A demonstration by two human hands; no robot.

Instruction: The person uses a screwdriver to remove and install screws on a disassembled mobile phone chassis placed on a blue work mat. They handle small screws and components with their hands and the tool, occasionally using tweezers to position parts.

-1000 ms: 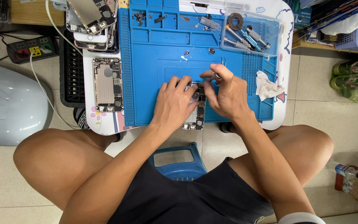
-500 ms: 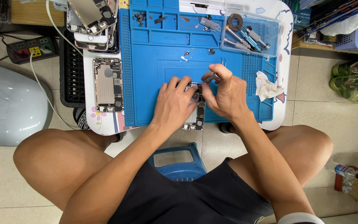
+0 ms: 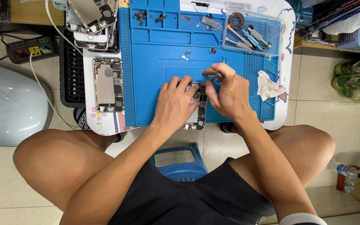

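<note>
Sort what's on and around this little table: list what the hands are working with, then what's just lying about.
In use:
left hand, pressing down the opened phone
right hand, pinching a thin metal tool over it
blue work mat

Lying about:
spare phone shell
stack of phone parts
clear tool tray
crumpled tissue
power strip

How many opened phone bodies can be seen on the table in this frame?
3 plainly: one under the left hand and right hand on the blue mat, one bare chassis left of the mat, one atop the stack at top left. The stack may hide more.
</note>
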